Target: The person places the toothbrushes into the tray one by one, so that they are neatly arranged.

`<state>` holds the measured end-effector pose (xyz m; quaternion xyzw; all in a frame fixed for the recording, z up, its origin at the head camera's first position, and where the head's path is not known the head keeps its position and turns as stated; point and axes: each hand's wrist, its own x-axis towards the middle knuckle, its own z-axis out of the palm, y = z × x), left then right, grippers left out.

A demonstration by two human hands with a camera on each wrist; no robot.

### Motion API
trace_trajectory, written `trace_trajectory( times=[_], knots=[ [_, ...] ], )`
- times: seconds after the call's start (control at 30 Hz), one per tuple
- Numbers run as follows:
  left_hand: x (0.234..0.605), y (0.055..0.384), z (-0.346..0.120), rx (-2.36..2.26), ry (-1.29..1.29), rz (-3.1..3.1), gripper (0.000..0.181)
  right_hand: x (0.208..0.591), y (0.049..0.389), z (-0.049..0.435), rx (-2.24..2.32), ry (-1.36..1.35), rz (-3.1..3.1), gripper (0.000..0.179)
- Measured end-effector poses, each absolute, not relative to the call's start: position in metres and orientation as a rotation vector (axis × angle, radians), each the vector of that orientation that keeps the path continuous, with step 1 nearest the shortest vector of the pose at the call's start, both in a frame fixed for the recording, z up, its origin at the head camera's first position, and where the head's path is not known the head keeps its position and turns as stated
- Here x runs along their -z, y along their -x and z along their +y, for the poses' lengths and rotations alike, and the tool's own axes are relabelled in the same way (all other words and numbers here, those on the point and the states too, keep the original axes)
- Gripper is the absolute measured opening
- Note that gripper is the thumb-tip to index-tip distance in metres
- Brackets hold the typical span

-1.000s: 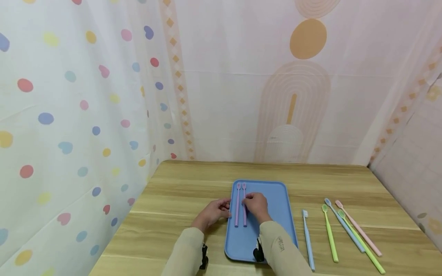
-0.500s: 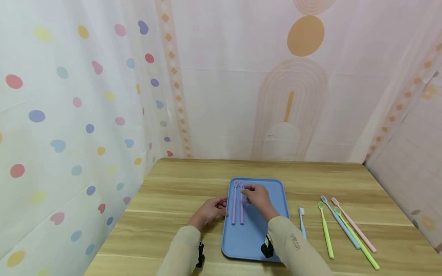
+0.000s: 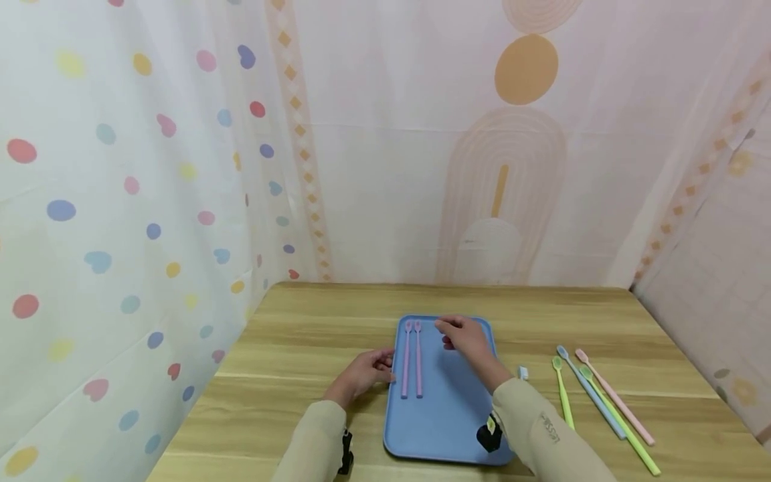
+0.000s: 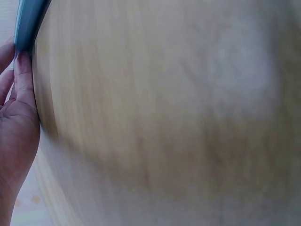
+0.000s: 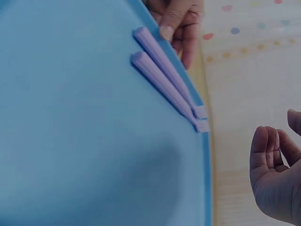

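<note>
Two light-purple toothbrushes lie side by side along the left side of a blue tray, heads toward the far end: the outer toothbrush and the inner toothbrush. My left hand holds the tray's left rim; the right wrist view shows its thumb on the rim and its fingers outside. Above the tray's far right part hovers my right hand, apart from the toothbrushes. In the right wrist view its fingers are loosely bent, the thumb stands away from them, and nothing is held.
Right of the tray, a green toothbrush lies on the wooden table. Beside it are a blue toothbrush, another green one and a pink toothbrush, close together. A blue toothbrush head shows beside the right sleeve, which hides its handle.
My right hand has let go of the inner purple toothbrush, lifted and moved right and toward the tray's far end. My left hand stays at the rim. The view has shifted slightly.
</note>
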<state>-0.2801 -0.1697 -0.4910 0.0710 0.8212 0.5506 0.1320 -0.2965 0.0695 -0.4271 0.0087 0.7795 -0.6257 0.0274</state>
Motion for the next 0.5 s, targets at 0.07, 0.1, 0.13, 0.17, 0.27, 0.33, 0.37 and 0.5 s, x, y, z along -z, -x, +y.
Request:
trace_trajectory(
  times=[0.07,0.1,0.13,0.17,0.27,0.33,0.37,0.5],
  knots=[
    [0.491,0.280,-0.171,-1.607,-0.212,2.382,0.060,0.421,0.297,0.074,1.970,-0.028,2.392,0.033],
    [0.491,0.280,-0.172,-1.607,-0.214,2.384,0.060,0.418,0.298,0.076,1.974,-0.023,2.396,0.034],
    [0.491,0.280,-0.173,-1.611,-0.218,2.382,0.060,0.415,0.298,0.080,1.990,-0.021,2.395,0.033],
    [0.491,0.279,-0.174,-1.614,-0.224,2.382,0.061,0.413,0.298,0.083,2.002,-0.017,2.396,0.032],
    [0.490,0.278,-0.177,-1.615,-0.228,2.384,0.061,0.409,0.295,0.096,2.010,0.001,2.415,0.032],
    [0.489,0.279,-0.178,-1.620,-0.235,2.383,0.061,0.408,0.293,0.108,2.006,-0.002,2.422,0.032],
    [0.488,0.279,-0.178,-1.618,-0.235,2.385,0.060,0.407,0.292,0.114,1.998,-0.002,2.426,0.033],
    [0.486,0.280,-0.176,-1.620,-0.242,2.370,0.060,0.405,0.286,0.142,1.973,-0.008,2.442,0.039]
  ],
)
